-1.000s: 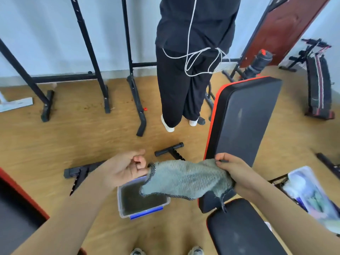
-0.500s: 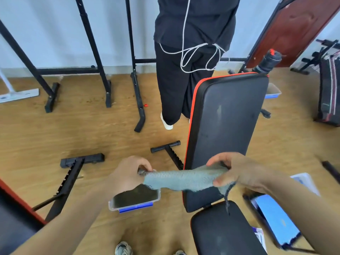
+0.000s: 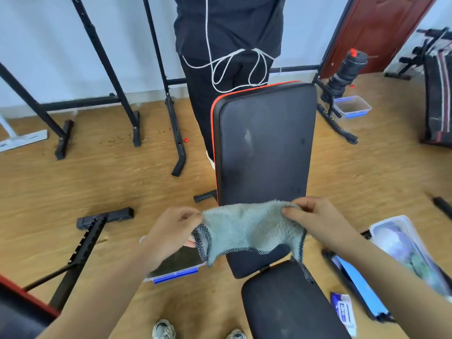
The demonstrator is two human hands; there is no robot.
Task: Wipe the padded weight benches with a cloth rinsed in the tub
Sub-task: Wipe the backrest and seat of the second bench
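Head: fluffy grey cloth (image 3: 249, 226) (dark-hemmed)

I log: bench (image 3: 264, 143) dead ahead, backrest toward 12 o'clock. Cloth (image 3: 249, 228) spread before its lower end, left grip (image 3: 171, 231) at the cloth's 9 o'clock, right grip (image 3: 315, 221) at 3. Tub (image 3: 176, 267) on floor (image 3: 73, 192) at 8 o'clock, below left grip. Person (image 3: 227, 33) behind bench.

Bright even light, wide-angle warping, blurred edges
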